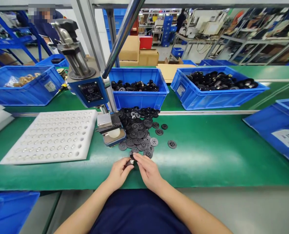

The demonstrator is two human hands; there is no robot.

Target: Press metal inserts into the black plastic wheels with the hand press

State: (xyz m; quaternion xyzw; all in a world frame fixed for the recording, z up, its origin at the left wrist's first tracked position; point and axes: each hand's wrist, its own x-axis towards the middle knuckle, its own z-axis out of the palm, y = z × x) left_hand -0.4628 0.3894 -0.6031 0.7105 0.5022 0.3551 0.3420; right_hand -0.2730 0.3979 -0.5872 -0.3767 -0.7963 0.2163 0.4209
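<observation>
Head view shows us both hands at the table (207, 149), close together, just in front of the press (91, 92) and slightly right of its base. Between them we see the part (131, 161), small, dark, with a bright metal bit showing. Its long axis seems to run forward and a little right, from our left thumb toward our right fingertips, but skin covers so much of it that we cannot be sure which end leads. Our left hand (119, 172) has its fingers clamped on the part. Our right hand (149, 170) has its fingers together, tips against the dark upper side; whether they grip or only touch, we cannot tell.

Right of the press, just beside its base, lies a heap of black discs (139, 133), some overlapping, with a lone disc (172, 144) farther right. Left of the press sits the white tray (92, 130) with rows of shiny rings. Behind the press stands the middle bin (139, 97), holding black pieces; behind and right, the right bin (215, 99) holds more. Behind and left is the left bin (20, 97), with brass-coloured pieces. The press's lever (121, 37) slants up and right from its head, cutting across our view of the background.
</observation>
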